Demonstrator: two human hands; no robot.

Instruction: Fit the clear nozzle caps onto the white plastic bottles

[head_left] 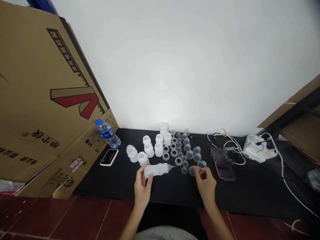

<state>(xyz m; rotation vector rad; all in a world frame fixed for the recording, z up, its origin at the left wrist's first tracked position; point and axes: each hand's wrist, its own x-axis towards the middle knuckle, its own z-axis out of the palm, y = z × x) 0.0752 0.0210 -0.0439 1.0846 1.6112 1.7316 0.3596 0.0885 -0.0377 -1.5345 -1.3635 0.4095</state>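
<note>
Clasping a white plastic bottle sideways, nozzle pointing right, the left hand closes round it while the right hand pinches a clear plastic cup

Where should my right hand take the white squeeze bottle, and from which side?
Grip the white squeeze bottle on its wide body, right of the left hand, coming from above on the right: the left hand wraps its base, and the thin nozzle pointing right is too slender to hold.

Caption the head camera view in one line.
Left hand grips a translucent squeeze bottle; right hand pinches a clear plastic cap among rows of parts.
</note>
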